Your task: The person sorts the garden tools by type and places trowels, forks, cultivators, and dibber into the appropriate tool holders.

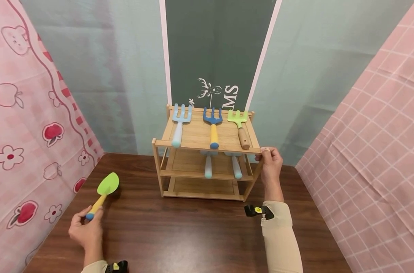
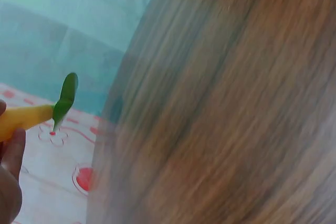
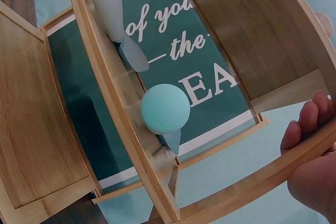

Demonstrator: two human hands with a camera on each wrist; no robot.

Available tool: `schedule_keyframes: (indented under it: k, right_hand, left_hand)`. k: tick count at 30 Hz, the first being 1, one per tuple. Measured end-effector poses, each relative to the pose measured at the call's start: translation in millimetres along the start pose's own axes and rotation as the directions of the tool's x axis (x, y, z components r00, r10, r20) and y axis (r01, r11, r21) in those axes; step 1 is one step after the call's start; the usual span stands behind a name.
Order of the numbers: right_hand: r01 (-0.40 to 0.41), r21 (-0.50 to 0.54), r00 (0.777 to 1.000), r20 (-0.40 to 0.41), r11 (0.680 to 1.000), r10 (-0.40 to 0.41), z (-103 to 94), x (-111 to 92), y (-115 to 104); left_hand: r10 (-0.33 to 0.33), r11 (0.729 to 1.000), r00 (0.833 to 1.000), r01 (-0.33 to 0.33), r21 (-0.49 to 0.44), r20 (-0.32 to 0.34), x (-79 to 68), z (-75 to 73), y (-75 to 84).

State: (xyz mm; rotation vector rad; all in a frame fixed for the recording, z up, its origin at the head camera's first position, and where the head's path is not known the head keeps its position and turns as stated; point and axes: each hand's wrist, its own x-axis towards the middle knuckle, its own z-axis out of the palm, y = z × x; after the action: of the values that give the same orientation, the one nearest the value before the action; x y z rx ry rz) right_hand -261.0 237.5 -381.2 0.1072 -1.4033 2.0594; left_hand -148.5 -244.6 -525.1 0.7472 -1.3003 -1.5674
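Observation:
My left hand (image 1: 86,230) pinches a toy trowel (image 1: 108,184) by its yellow handle near the blue end. The green blade points up and away, over the table's left side; the left wrist view shows the trowel (image 2: 65,98) edge-on. With my right hand (image 1: 272,166) I grip the front right corner of a three-tier wooden shelf (image 1: 203,195); the fingers (image 3: 308,116) curl around its frame in the right wrist view. Three hand forks lie on the top tier: a light blue one (image 1: 181,123), a blue one with a yellow handle (image 1: 213,127) and a green one with a wooden handle (image 1: 240,127).
On the middle tier lie two tools with pale blue handles, a left one (image 1: 208,167) and a right one (image 1: 236,167), their heads partly hidden. The dark wooden table (image 1: 179,235) is bordered by a pink patterned cloth (image 1: 32,151), a checked cloth (image 1: 370,151) and a green-grey backdrop (image 1: 131,76).

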Motion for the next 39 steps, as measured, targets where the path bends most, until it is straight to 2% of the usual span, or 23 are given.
schedule_keyframes:
  k: [3, 9, 14, 17, 21, 24, 30, 35, 39]
  right_hand:
    - [0.001, -0.007, 1.000, -0.005, 1.000, -0.001, 1.1, 0, 0]
    - [-0.001, 0.001, 1.000, -0.010, 1.000, 0.001, 2.3, -1, -2]
    - [0.001, 0.010, 1.000, -0.006, 1.000, -0.001, 2.7, -2, -2]
    - [0.001, 0.010, 1.000, -0.008, 1.000, -0.001, 2.7, -2, -1]
    - [0.000, 0.007, 1.000, -0.009, 1.000, 0.000, 2.6, -1, -1]
    - [-0.003, 0.005, 1.000, -0.006, 1.000, 0.003, 2.1, -1, 0]
    - [-0.005, 0.004, 1.000, -0.005, 1.000, 0.005, 2.6, -1, -1]
    - [-0.005, 0.007, 1.000, -0.005, 1.000, 0.005, 2.9, -1, 0]
    - [0.000, 0.012, 1.000, -0.003, 1.000, 0.000, 1.9, -1, 0]
  left_hand:
    - [0.044, 0.999, 0.999, -0.043, -0.007, 0.009, -5.0, 3.2, 1.9]
    - [0.152, 0.985, 0.988, -0.154, 0.078, 0.027, -15.2, 7.9, 4.0]
    - [0.202, 0.977, 0.978, -0.204, 0.062, 0.045, -23.5, 12.0, 8.5]
    - [0.237, 0.969, 0.970, -0.239, 0.066, 0.048, -31.5, 15.6, 16.8]
    - [0.290, 0.955, 0.956, -0.292, 0.055, 0.047, -46.4, 20.4, 35.6]
    - [0.305, 0.951, 0.952, -0.306, 0.031, 0.040, -56.7, 23.2, 48.2]
    - [0.302, 0.953, 0.953, -0.301, -0.023, 0.026, -67.5, 24.6, 56.3]
    - [0.326, 0.944, 0.945, -0.323, -0.060, 0.032, -74.5, 23.6, 61.7]
    - [0.302, 0.950, 0.953, -0.300, -0.081, 0.013, -80.3, 24.3, 67.6]
